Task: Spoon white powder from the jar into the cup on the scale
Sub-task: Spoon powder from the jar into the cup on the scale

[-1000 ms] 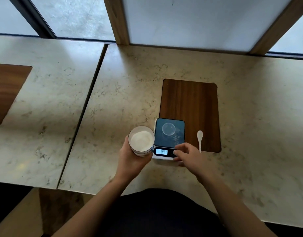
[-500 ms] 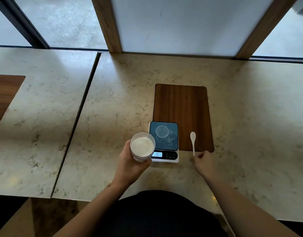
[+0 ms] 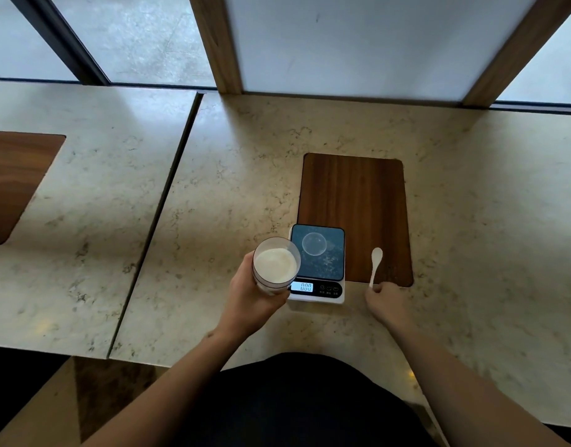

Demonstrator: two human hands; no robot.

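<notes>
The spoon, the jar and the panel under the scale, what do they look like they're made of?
Spoon: glossy white, likely plastic, possibly ceramic.
Jar: clear plastic or glass; the powder shows through its wall.
Panel: dark wood or veneer with visible grain, satin finish.

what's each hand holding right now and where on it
Left hand grips the open jar around its side. Right hand meets the spoon handle's end; a closed grip can't be told.
</notes>
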